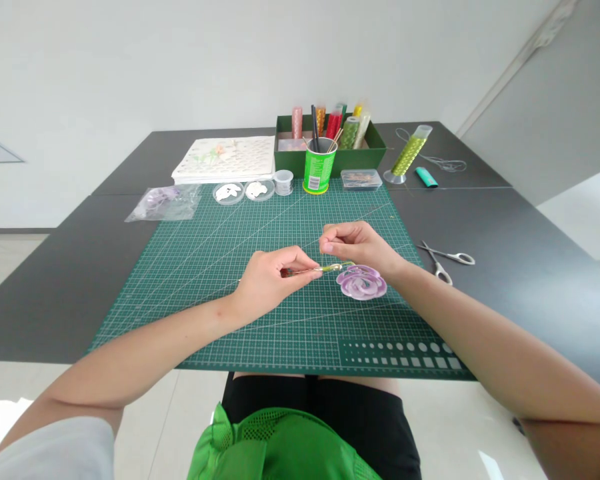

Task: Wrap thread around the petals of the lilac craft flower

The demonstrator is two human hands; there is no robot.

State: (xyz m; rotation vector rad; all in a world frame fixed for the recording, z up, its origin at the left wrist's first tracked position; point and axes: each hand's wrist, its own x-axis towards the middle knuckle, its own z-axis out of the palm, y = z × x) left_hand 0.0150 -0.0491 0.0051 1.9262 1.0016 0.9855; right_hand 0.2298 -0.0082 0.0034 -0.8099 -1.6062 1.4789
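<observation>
Over the middle of the green cutting mat (205,267), my left hand (270,277) is closed in a pinch on a thin stem (305,271) with a reddish end. The stem leads to a purple flower (361,283) of looped petals that hangs just above the mat. My right hand (357,245) is closed right above the flower, fingertips pinched at the green-wrapped top of the stem. What its fingertips grip is too small to make out.
Scissors (445,258) lie right of the mat. At the back stand a green cup (319,167) of tools, a green box (330,157) of rolls, small round dishes (229,193), a plastic bag (165,203), a white board (227,159), a green spool (407,155) and a lighter (426,177).
</observation>
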